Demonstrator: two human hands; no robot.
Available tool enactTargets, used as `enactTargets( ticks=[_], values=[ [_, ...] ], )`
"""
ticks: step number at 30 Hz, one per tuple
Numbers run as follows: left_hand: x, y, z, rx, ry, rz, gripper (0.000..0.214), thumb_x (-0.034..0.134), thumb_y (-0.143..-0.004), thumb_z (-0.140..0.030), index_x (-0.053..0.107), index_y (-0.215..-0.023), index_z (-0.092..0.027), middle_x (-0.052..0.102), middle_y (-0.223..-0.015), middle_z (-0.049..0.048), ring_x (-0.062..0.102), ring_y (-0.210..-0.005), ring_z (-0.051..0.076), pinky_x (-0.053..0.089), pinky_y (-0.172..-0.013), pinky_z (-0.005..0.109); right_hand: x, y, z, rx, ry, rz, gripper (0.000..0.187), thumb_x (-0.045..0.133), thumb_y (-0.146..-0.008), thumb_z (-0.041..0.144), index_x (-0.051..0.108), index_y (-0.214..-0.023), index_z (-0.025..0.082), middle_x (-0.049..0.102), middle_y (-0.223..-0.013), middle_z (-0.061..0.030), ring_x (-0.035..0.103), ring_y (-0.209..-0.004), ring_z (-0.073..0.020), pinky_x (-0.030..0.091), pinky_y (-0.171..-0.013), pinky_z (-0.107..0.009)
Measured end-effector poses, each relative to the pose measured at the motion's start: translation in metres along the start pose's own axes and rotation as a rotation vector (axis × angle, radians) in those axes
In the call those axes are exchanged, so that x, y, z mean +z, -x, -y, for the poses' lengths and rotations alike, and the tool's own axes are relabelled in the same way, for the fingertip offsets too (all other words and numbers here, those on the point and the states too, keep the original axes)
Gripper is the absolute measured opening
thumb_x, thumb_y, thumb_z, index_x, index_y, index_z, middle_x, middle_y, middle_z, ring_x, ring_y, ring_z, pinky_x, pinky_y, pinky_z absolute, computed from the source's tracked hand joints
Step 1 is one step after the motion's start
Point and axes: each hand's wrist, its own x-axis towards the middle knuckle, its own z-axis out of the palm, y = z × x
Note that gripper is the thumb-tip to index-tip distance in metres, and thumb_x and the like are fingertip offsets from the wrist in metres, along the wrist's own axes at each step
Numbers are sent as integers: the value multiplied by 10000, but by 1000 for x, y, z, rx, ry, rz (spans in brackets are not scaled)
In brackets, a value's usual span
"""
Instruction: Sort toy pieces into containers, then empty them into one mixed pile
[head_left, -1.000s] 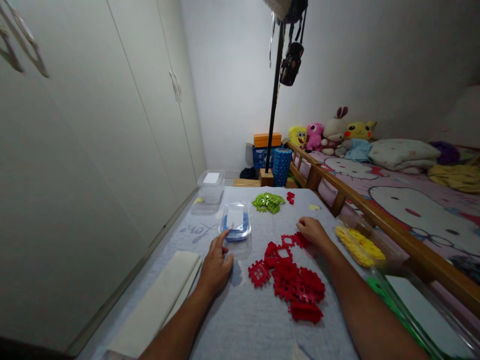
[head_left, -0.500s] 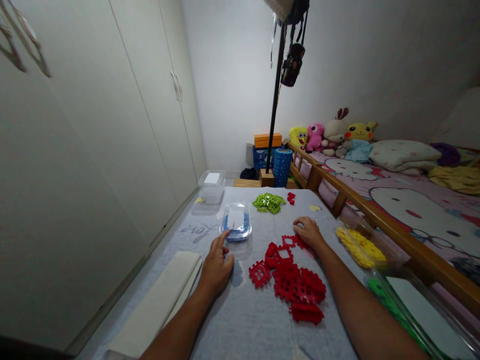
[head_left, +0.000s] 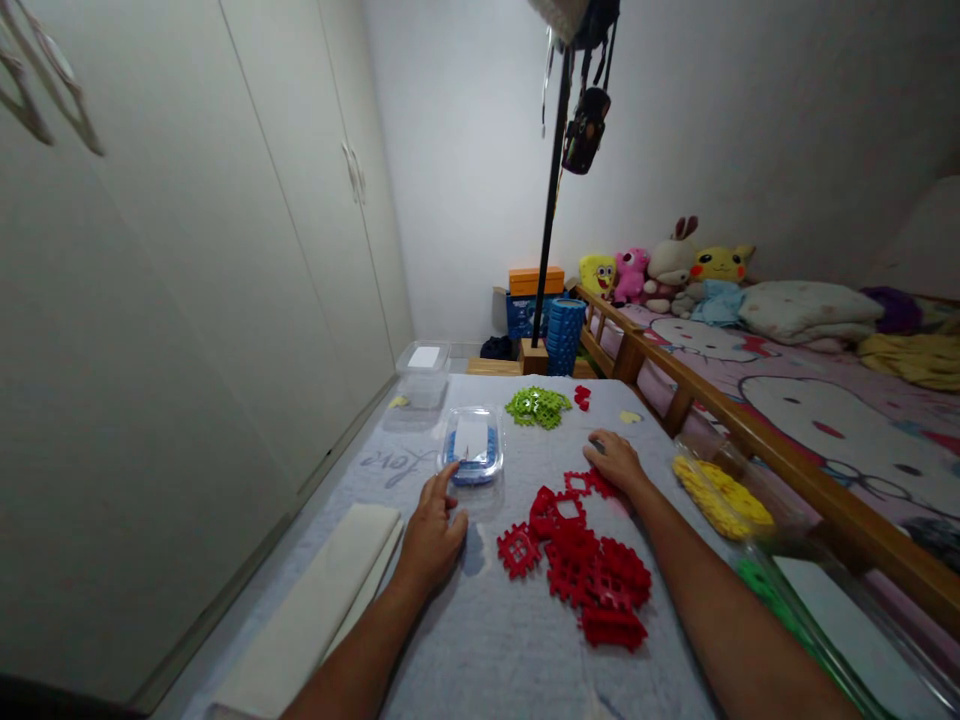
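Note:
My left hand (head_left: 435, 525) lies on the cloth with its fingers apart, holding nothing. Its index fingertip is at the near left edge of a clear lidded plastic box (head_left: 474, 472) with blue pieces inside and a white label on top. To the right, my right hand (head_left: 613, 460) rests on the table with loosely bent fingers and a small gap between them. Its palm is beside and partly over a red toothed piece (head_left: 577, 484). A heap of red interlocking plastic pieces (head_left: 592, 570) lies between my forearms. One red square piece (head_left: 519, 550) lies at its left.
Light green pieces (head_left: 538, 407) and small red pieces (head_left: 582, 397) lie at the far end. A clear empty-looking box (head_left: 424, 375) stands far left, folded white material (head_left: 337, 600) near left. Boxes of yellow pieces (head_left: 721, 495) and green pieces (head_left: 780, 610) line the bed rail (head_left: 705, 415).
My right hand has shifted slightly, and a gap between its thumb and fingers now shows. My left hand and the pieces stay where they were.

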Motion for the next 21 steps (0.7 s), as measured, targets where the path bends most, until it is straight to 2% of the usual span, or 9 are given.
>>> enactTargets(
  ticks=[4, 9, 21],
  values=[
    [0, 0, 2, 6, -8, 0, 665, 510, -788, -171, 435, -1447, -225, 564, -1261, 76, 619, -929, 173, 519, -862, 322, -4, -11, -2, 79, -38, -36, 277, 546, -839, 315, 754, -983, 203, 739, -1118, -93, 638, -1074, -253, 435, -983, -343],
    [-2, 1, -2, -22, -3, 2, 662, 516, -784, -180, 447, -1441, -226, 566, -1276, 81, 623, -927, 175, 523, -847, 320, -7, -16, -5, 107, -81, -65, 299, 521, -804, 253, 778, -954, 212, 764, -1011, -70, 666, -974, -221, 477, -891, -296],
    [-1, 1, -2, -19, -4, 8, 672, 508, -781, -168, 435, -1446, -238, 555, -1294, 77, 623, -935, 169, 517, -879, 334, -8, -10, -4, 94, -95, -75, 284, 534, -768, 242, 781, -907, 228, 756, -1039, -64, 659, -996, -234, 474, -912, -316]
  ],
)
